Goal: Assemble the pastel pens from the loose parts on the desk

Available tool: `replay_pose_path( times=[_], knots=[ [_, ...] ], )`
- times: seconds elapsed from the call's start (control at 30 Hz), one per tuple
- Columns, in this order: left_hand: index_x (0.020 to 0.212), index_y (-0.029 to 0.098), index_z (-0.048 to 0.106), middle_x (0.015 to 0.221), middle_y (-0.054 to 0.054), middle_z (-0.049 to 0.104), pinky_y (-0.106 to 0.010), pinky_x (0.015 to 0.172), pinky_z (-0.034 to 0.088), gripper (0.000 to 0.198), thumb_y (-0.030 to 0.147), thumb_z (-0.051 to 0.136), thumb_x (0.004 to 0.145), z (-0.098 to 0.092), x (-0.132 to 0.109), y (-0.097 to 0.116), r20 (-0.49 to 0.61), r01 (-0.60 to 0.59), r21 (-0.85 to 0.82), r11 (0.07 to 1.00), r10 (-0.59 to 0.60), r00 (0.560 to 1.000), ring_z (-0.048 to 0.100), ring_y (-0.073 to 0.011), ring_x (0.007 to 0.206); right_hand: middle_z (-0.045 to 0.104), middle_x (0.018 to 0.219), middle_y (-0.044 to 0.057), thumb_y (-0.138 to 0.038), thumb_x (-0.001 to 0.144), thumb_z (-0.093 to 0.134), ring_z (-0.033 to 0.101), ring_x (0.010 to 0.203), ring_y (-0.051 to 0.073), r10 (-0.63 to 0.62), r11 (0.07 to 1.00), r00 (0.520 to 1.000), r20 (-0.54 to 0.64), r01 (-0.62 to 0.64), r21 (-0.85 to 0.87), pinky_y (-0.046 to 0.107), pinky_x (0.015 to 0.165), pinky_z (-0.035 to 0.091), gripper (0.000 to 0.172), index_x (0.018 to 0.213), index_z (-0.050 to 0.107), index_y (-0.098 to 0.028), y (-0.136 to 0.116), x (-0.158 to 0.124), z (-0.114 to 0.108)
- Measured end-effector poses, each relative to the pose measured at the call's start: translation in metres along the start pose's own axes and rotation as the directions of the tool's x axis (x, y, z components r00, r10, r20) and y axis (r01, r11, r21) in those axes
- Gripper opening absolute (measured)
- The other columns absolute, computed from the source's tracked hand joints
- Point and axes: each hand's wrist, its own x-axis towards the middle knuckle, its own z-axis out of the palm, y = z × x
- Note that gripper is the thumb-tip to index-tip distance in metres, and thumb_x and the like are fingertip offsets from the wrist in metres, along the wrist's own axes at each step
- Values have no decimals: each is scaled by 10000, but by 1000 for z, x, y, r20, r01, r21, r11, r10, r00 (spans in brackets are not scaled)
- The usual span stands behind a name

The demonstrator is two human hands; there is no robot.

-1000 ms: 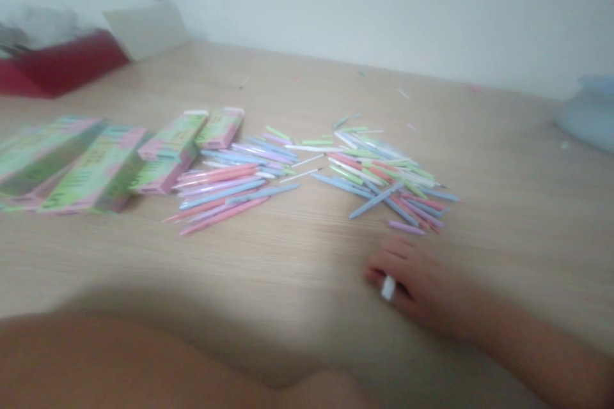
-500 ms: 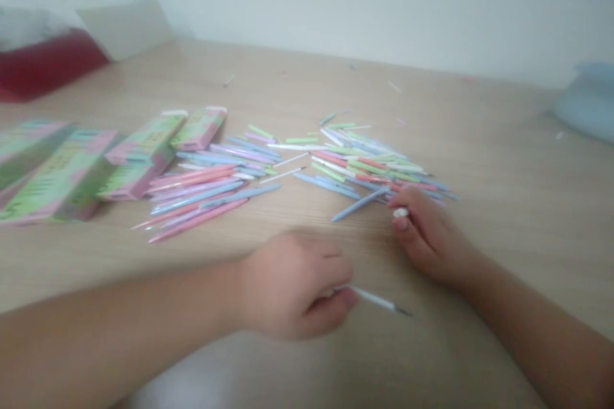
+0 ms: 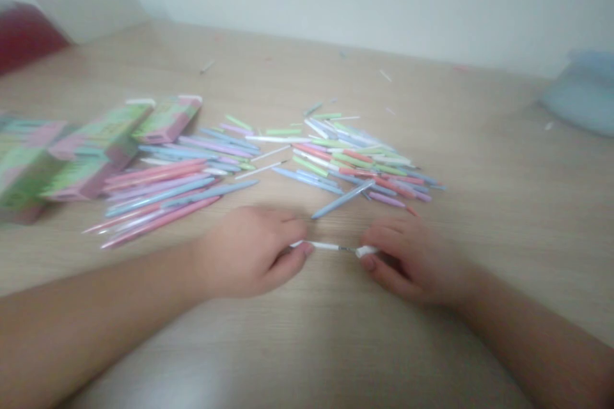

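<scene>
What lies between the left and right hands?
Head view: a thin white refill spans the gap; left hand pinches one end, right hand holds a white cap at the other.

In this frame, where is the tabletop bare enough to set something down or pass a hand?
Bare: table between right pen pile and blue object; also between the forearms. Crowded: boxes, left pen pile, and left hand with white refill meeting right hand with white cap.
</scene>
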Motion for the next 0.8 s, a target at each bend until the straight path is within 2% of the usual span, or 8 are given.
replay_pose_path(
  times=[0.13,0.33,0.57,0.8],
  knots=[
    [851,220,556,807,-7,619,-339,687,380,301,334,423,1095,0,2,-1,11,21,-28,999,-20,1000,610,-189,741,608,726,-1,-320,1068,472,534,673,183,40,999,999,-2,-40,-37,362,700,367,312,780,547,-225,2,0,2],
    [845,220,565,812,-10,627,-339,687,382,319,351,418,1096,1,2,1,11,26,-12,1000,-26,1000,611,-190,741,620,730,18,-311,1076,466,558,685,196,12,998,999,34,-10,-58,376,691,363,322,773,548,-239,-3,0,-2],
    [847,225,566,819,-9,629,-352,669,379,306,358,434,1090,2,1,2,23,29,22,999,-30,999,618,-196,741,588,697,6,-313,1064,482,519,647,180,-12,998,1000,26,14,-66,350,643,327,327,757,549,-224,-3,2,0],
    [870,222,589,845,-25,660,-353,667,401,313,368,423,1091,5,1,3,30,38,62,997,-40,999,640,-207,749,696,803,41,-318,1096,480,615,728,213,18,993,993,119,-4,-118,359,671,402,317,843,642,-216,-10,7,3]
  ],
)
